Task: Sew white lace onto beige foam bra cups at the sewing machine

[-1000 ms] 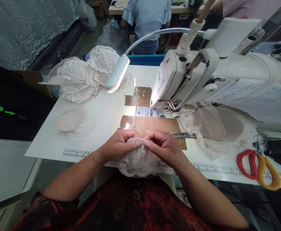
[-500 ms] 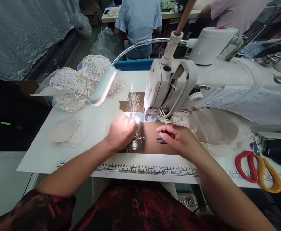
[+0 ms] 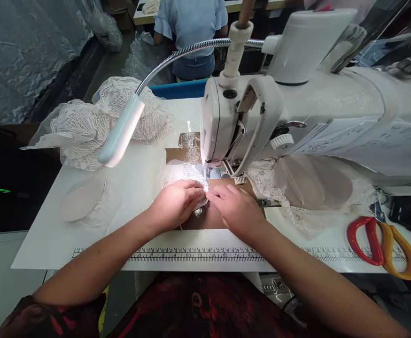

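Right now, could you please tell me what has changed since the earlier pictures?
The lace has moved forward from the table's edge to beside the needle, held by left hand and right hand, the latter having let go of the snips. Scissors and lace pile stayed put.

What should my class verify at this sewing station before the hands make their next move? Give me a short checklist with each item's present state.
1. Left hand on the lace piece: ok.
2. Right hand with fingertips at the piece's right edge: ok.
3. Lace piece seated under the presser foot: cannot tell; that spot is too small and crowded.
4. Work spot lit: ok; bright light falls on the piece.
5. Red-and-orange scissors away from both hands: ok, at the table's far right.
6. Space beneath the arm of the sewing machine free of loose fabric: not ok; a fabric pile lies there.
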A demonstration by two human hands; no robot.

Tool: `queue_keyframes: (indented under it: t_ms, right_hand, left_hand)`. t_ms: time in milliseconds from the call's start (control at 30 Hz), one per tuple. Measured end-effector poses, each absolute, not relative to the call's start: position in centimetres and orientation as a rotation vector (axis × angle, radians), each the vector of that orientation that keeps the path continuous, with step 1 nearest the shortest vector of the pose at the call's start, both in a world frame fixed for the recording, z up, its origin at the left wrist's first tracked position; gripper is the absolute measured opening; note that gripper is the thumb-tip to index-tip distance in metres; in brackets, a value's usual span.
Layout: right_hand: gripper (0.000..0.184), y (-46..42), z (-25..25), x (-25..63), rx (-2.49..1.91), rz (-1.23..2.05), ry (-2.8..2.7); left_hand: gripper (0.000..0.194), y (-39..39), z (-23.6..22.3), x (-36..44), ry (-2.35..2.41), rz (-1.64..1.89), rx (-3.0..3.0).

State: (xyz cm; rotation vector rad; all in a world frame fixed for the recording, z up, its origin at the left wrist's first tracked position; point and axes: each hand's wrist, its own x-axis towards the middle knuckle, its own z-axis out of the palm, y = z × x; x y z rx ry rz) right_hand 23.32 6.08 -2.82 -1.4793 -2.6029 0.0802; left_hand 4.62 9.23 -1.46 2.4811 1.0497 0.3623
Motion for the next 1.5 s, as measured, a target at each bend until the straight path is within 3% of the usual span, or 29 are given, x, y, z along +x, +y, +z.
queue_keyframes:
  t_ms: [500, 800, 1067, 1300, 1500]
  right_hand:
    - [0.039, 7.7, -2.7, 22.4, -1.795, 0.041, -2.487]
    - [0.04, 7.4, -3.4, 22.5, -1.701, -0.028, -2.505]
    - [0.042, 7.3, -3.8, 23.3, -1.636, 0.032, -2.474]
    - [0.03, 6.5, -4.3, 22.8, -1.076, 0.227, -2.466]
    - [0.037, 4.5, -4.2, 19.9, -0.667, 0.462, -2.607]
  left_hand:
    - [0.034, 13.3, -3.2, 4.9, 0.913, 0.464, 2.664]
    - [0.034, 13.9, -3.9, 4.4, 0.843, 0.469, 2.74]
    - [0.039, 13.7, -4.3, 4.4, 1.075, 0.427, 2.71]
    - [0.042, 13.9, -4.7, 3.8, 1.15, 0.428, 2.719]
    - [0.041, 13.8, -5.1, 3.4, 1.222, 0.429, 2.737]
